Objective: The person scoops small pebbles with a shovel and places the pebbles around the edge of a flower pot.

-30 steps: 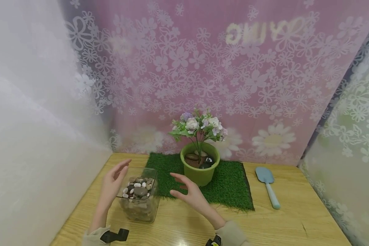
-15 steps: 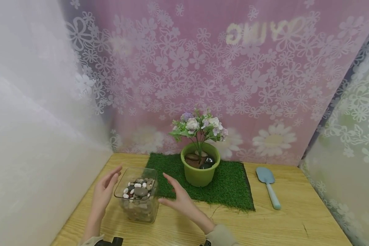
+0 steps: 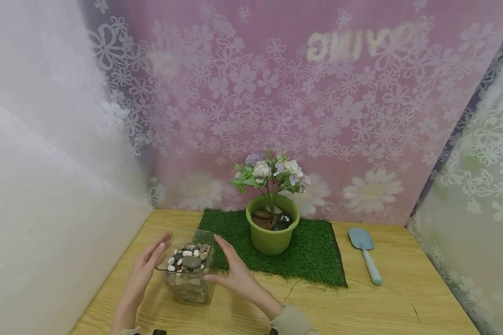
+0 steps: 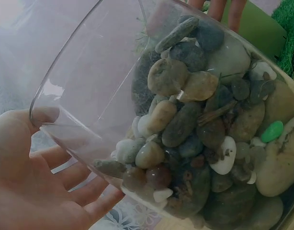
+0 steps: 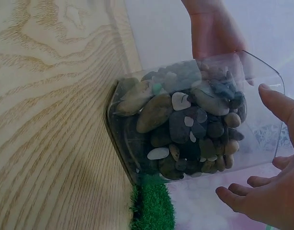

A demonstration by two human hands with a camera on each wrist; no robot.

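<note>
A clear square container (image 3: 186,272) stands upright on the table, part filled with grey, brown and white pebbles (image 3: 191,262). My left hand (image 3: 140,274) is at its left side, thumb by the rim and fingers spread along the outer wall, as the left wrist view shows. On the other side, my right hand (image 3: 236,278) has its forefinger near the far right corner and its thumb near the front right corner. In the right wrist view, the right fingers (image 5: 233,196) extend loosely beside the wall. Neither hand's fingers curl round the container.
Right of the container, a green pot (image 3: 272,239) with artificial flowers (image 3: 270,172) and large stones stands on a grass mat (image 3: 314,251). A blue trowel (image 3: 364,251) lies on the wooden table (image 3: 402,288) at the right. A pink floral curtain (image 3: 276,93) hangs behind.
Both hands have come down and closer to the container; the right hand moved left from over the mat's edge to the container's side. The container, pot and trowel stay put.
</note>
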